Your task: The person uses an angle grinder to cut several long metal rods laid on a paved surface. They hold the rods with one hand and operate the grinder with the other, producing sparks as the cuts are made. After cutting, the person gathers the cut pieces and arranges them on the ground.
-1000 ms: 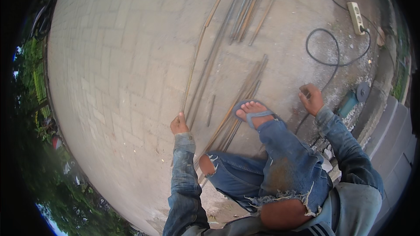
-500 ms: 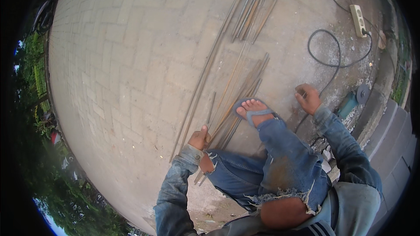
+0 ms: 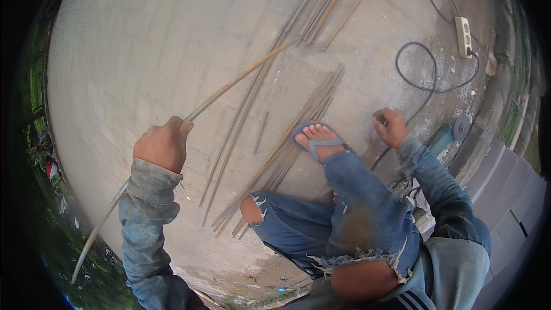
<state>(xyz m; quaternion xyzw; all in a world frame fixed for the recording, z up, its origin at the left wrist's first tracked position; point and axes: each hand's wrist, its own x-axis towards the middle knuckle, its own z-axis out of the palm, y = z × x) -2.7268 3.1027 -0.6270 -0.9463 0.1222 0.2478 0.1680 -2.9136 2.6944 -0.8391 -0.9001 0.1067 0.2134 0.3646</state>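
My left hand (image 3: 162,144) is closed around a long, thin, rusty metal rod (image 3: 241,76), raised to the left. One end of the rod points toward the far bundle; the other passes behind my left sleeve and sticks out at lower left. My right hand (image 3: 391,128) is held right of my foot with curled fingers; whether anything small is pinched there is hidden. A bundle of similar rods (image 3: 301,123) lies beside my sandaled foot (image 3: 320,142). One short rod (image 3: 260,132) and two longer rods (image 3: 237,123) lie left of it.
Another rod bundle (image 3: 336,1) lies at the far side of the paving. An angle grinder (image 3: 442,140) with a round disc rests right of my right hand. A black cable (image 3: 435,74) loops to a white power strip (image 3: 464,37) near the right-hand kerb.
My left hand has moved left and up from beside my knee, lifting one rod out of the near bundle. My right hand keeps its curled pose; the whole view has shifted slightly.
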